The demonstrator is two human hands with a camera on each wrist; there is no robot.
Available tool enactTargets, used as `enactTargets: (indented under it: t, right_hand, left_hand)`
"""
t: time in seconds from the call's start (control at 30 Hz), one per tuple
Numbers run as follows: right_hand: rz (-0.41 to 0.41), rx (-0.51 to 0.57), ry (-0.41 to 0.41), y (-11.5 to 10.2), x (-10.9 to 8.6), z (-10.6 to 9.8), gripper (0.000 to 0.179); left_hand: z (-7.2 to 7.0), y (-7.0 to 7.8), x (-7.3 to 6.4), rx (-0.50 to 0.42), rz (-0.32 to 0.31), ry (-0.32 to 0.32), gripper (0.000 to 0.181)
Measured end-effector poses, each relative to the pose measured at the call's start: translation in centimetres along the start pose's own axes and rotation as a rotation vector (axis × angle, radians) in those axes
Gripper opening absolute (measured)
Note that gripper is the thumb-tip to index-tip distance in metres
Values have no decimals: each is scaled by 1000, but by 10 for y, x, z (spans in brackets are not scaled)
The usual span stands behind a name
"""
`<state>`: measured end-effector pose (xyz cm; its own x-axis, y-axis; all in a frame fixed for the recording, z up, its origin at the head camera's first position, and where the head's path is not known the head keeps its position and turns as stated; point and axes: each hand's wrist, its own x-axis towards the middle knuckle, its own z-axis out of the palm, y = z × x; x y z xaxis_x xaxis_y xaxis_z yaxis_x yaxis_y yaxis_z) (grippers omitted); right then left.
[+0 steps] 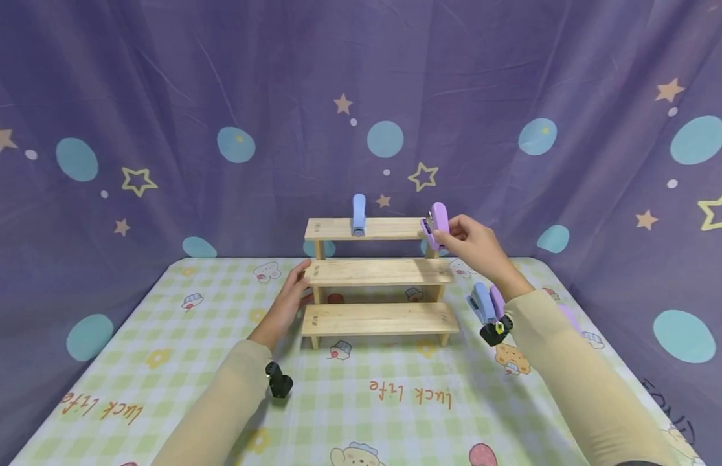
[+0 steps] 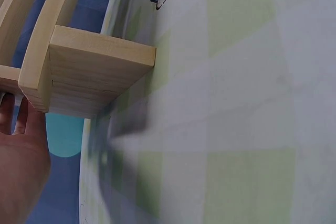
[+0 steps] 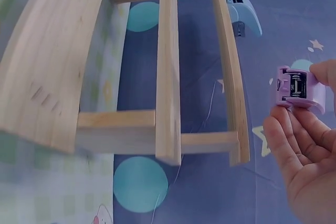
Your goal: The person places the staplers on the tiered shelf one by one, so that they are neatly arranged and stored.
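Observation:
A purple stapler [image 1: 438, 225] is pinched between the thumb and fingers of my right hand [image 1: 474, 249], upright beside the right end of the top tier. In the right wrist view the stapler [image 3: 298, 88] shows its dark metal inside. A blue stapler [image 1: 359, 215] stands on the top board of the three-tier wooden shelf [image 1: 378, 272]. My left hand [image 1: 287, 298] touches the shelf's left side near the middle board. The left wrist view shows its fingers [image 2: 35, 121] fairly straight against the wood, partly hidden behind it.
On the table to the right lie another blue stapler [image 1: 483, 303] and a purple stapler [image 1: 497, 301], with a further purple item [image 1: 568, 317] partly covered by my sleeve. A green checked cloth [image 1: 180, 362] covers the table. A purple curtain [image 1: 279, 77] hangs behind.

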<state>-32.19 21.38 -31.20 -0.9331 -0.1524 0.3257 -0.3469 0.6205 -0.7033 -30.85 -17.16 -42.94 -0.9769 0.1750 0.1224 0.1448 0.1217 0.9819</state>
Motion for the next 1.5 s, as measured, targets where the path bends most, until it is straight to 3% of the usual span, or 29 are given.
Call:
enactTargets:
  t: [0.8,1.1,1.5]
  right_hand:
    - [15,31,-52,-32,41,39,44]
    - [4,58,-18,-38,54,52,38]
    - [32,8,20,-37,60,66,38]
  left_hand:
    - [1,1,0,-3,8,-5,53]
    - [1,1,1,-22,-6,-14,53]
    - [0,2,-1,-13,-4,-11,53]
